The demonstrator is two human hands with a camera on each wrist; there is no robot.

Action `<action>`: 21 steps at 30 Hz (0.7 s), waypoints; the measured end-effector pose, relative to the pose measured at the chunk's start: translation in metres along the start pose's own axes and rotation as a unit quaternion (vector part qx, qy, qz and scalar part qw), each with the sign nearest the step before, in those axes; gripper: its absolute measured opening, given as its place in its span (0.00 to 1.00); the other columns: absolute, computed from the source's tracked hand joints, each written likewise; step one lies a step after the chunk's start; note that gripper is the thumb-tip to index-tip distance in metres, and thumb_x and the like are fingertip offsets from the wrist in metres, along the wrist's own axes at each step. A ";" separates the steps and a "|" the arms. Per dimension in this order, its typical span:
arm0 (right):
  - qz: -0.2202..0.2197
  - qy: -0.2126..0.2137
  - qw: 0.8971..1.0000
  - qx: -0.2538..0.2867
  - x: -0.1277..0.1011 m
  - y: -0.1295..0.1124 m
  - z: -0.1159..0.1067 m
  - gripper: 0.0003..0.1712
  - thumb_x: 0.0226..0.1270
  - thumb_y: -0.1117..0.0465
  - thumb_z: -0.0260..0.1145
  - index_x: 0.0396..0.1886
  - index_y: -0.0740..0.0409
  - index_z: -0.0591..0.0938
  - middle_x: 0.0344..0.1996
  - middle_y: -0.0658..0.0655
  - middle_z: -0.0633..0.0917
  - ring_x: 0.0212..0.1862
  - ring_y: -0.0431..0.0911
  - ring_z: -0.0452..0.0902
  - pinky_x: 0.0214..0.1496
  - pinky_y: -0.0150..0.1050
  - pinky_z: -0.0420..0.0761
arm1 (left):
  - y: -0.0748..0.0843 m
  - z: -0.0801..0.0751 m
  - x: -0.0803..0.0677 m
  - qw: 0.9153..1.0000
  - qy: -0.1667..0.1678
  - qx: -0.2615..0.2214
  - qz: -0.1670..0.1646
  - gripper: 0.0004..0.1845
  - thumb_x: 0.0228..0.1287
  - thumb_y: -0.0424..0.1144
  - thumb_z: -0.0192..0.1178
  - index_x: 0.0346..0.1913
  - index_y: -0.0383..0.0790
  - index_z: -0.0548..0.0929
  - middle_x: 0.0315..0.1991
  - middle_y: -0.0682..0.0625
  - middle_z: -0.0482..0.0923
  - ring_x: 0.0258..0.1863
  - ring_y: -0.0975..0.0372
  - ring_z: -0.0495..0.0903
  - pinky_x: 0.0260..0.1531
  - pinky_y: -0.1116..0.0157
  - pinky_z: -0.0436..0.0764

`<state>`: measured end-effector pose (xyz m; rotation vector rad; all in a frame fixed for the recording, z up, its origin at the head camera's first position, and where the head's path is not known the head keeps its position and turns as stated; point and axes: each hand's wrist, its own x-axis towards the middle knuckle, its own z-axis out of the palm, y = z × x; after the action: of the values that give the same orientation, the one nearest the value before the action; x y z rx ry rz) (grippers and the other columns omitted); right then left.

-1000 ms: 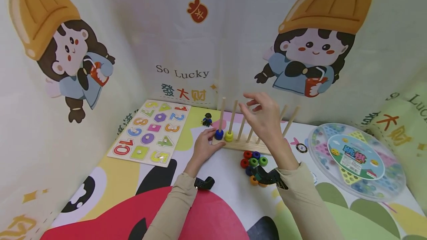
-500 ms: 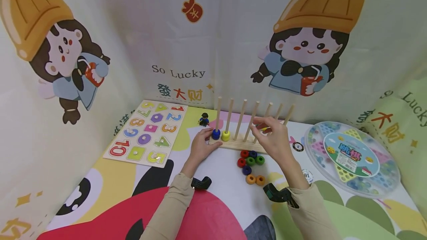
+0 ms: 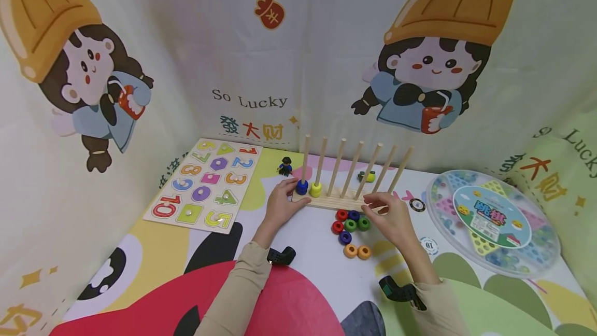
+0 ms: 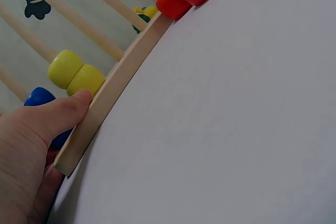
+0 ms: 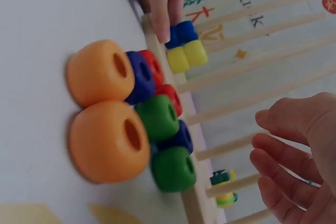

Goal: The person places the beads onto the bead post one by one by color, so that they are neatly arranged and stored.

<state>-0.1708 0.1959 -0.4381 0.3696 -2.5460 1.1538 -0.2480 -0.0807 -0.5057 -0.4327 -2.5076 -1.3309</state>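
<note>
A wooden rack (image 3: 333,202) with several upright pegs stands mid-table. A blue bead (image 3: 302,187) sits on its first peg and a yellow bead (image 3: 316,190) on the second. My left hand (image 3: 291,196) grips the rack's left end, and in the left wrist view the thumb (image 4: 68,109) presses the front edge of the rack (image 4: 123,80). My right hand (image 3: 374,207) hovers by the rack's right end, fingers (image 5: 286,163) relaxed and holding nothing. Loose red, blue, green and orange beads (image 3: 351,228) lie in front of the rack; the orange beads (image 5: 105,108) are nearest in the right wrist view.
A number puzzle board (image 3: 205,185) lies at the left. A round clear box (image 3: 494,222) of marbles sits at the right. A small toy figure (image 3: 285,166) and a yellow-green toy (image 3: 366,176) stand behind the rack. Printed fabric walls enclose the table.
My right hand has come down from the peg tops and back toward me, to the rack's right end near the loose beads. The left hand has stayed on the rack.
</note>
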 end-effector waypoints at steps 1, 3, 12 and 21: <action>0.003 -0.004 1.000 0.001 -0.001 0.002 0.000 0.12 0.58 0.70 0.72 0.42 0.69 0.85 0.36 0.62 0.87 0.37 0.54 0.84 0.36 0.50 0.86 | 0.000 0.000 0.000 1.000 -0.001 -0.001 -0.001 0.33 0.51 0.43 0.77 0.58 0.28 0.81 0.59 0.40 0.78 0.52 0.51 0.80 0.50 0.59 0.82; 0.007 -0.015 1.000 0.005 -0.004 0.006 0.000 0.12 0.57 0.71 0.72 0.42 0.69 0.85 0.36 0.62 0.87 0.37 0.55 0.84 0.37 0.49 0.86 | 0.001 0.001 0.001 1.000 -0.002 0.000 -0.003 0.33 0.51 0.44 0.77 0.58 0.28 0.81 0.59 0.40 0.78 0.52 0.51 0.80 0.50 0.59 0.82; 0.051 -0.087 0.995 0.015 -0.016 0.017 0.000 0.16 0.56 0.72 0.73 0.46 0.68 0.84 0.42 0.63 0.86 0.43 0.56 0.83 0.43 0.49 0.85 | 0.002 0.000 0.002 1.000 0.000 0.002 0.001 0.32 0.51 0.43 0.77 0.56 0.28 0.82 0.58 0.40 0.78 0.52 0.51 0.79 0.50 0.59 0.83; 0.059 -0.108 0.992 0.019 -0.024 0.024 0.003 0.18 0.55 0.71 0.74 0.46 0.68 0.84 0.42 0.63 0.86 0.41 0.53 0.83 0.42 0.45 0.86 | 0.001 0.000 0.000 1.000 0.002 -0.008 -0.005 0.32 0.51 0.42 0.77 0.56 0.27 0.82 0.58 0.40 0.78 0.52 0.50 0.80 0.50 0.58 0.83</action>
<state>-0.1584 0.2112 -0.4661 0.3770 -2.7675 1.2695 -0.2474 -0.0801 -0.5048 -0.4196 -2.5004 -1.3547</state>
